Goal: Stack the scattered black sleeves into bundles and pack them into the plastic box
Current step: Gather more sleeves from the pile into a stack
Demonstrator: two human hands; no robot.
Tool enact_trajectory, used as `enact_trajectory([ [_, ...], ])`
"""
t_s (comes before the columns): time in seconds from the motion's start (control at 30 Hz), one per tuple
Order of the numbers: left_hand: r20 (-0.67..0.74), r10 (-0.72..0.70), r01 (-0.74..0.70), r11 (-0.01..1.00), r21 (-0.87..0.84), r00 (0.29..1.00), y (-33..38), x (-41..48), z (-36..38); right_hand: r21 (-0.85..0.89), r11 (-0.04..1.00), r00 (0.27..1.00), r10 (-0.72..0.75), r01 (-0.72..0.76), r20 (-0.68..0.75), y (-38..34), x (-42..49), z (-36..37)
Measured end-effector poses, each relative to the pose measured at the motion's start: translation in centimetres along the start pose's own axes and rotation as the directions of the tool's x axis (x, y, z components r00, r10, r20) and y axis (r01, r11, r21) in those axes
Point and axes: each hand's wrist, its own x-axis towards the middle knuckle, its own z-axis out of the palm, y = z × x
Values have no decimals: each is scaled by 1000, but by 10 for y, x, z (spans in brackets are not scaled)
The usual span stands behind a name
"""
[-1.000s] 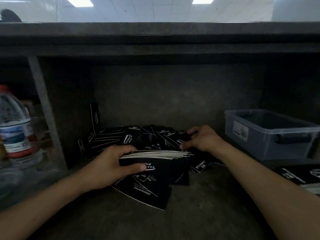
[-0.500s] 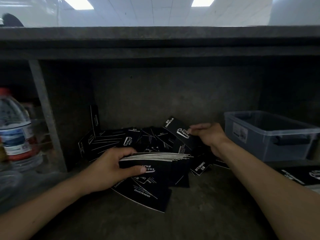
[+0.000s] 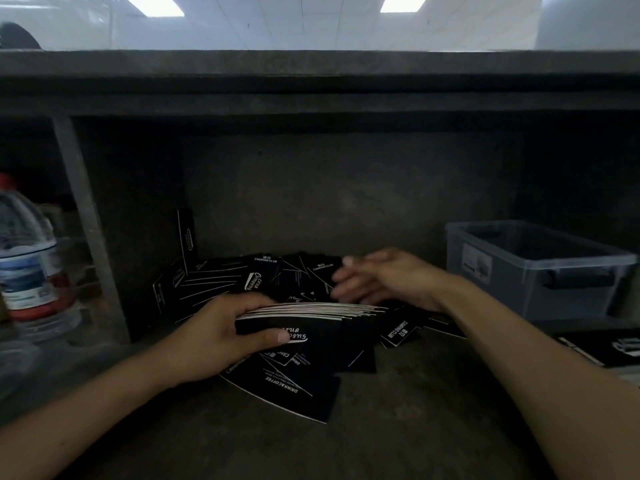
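Black sleeves, stacked into a bundle (image 3: 311,318) with their pale edges showing on top, sit in the left hand (image 3: 221,336), which grips one end with the thumb along the near face and the fingers curled over the far side. The bundle hangs just above the surface (image 3: 398,434), in front of a loose pile (image 3: 263,275) of sleeves printed with white lettering that lies against the back wall. One sleeve (image 3: 187,233) of that pile leans upright against the side wall, and a larger one (image 3: 294,389) lies flat on the surface just under the left hand. The right hand (image 3: 384,282) is blurred; its fingers are stretched out nearly straight toward the left, low over the pile and just behind the far end of the bundle. Whether they touch a sleeve cannot be told. To the right, well apart from the pile, the clear plastic box (image 3: 519,237) stands with a label on its near end. More black sleeves (image 3: 602,348) lie in front of it at the frame's right edge. Far to the left, past a grey post, stands a water bottle (image 3: 27,261) with a red cap.
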Motion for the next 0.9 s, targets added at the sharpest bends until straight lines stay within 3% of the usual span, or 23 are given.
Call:
enact_trajectory([
  [0.07, 11, 2, -2, 1000, -13, 1000, 3, 0, 0, -44, 995, 951, -100, 91, -291, 7, 8, -3],
  [0.1, 6, -2, 2, 1000, -17, 1000, 3, 0, 0, -168, 983, 934, -128, 75, -333, 9, 7, -5],
  [0.2, 1, -14, 14, 1000, -6, 1000, 1, 0, 0, -499, 860, 983, 18, -108, -183, 9, -6, -4],
  [0.33, -12, -15, 15, 1000, -1, 1000, 0, 0, 0, -652, 754, 994, 7, -80, -114, 9, 3, 2],
  [0.47, -12, -13, 13, 1000, 5, 1000, 1, 0, 0, -661, 749, 999, 16, -44, -48, 13, 3, -9],
  [0.57, -14, -20, 21, 1000, 17, 1000, 2, -1, 0, -547, 834, 982, -157, 76, -103, 16, 4, -19],
  [0.6, -15, -20, 21, 1000, 19, 1000, 1, -1, 0, -527, 839, 938, -277, 133, -205, 17, 6, -20],
  [0.67, -18, -18, 19, 1000, 25, 1000, 0, 0, -1, -548, 802, 711, -528, 237, -464, 15, 10, -22],
  [0.73, -29, -11, 12, 999, 37, 1000, -2, 0, -1, -453, 791, 463, -609, 411, -644, 4, 9, -20],
  [0.77, -41, -7, 9, 999, 44, 999, -3, 1, 0, -355, 781, 414, -588, 514, -695, -3, 7, -19],
  [0.8, -57, -5, 8, 999, 49, 998, -4, 1, 0, -264, 770, 413, -559, 581, -719, -8, 4, -18],
  [0.83, -70, -7, 10, 999, 45, 998, -6, 1, 0, -186, 778, 463, -527, 600, -712, -12, 2, -17],
  [0.9, -76, -21, 23, 999, 28, 997, -10, 1, 0, -79, 866, 680, -442, 494, -585, -11, 0, -15],
])
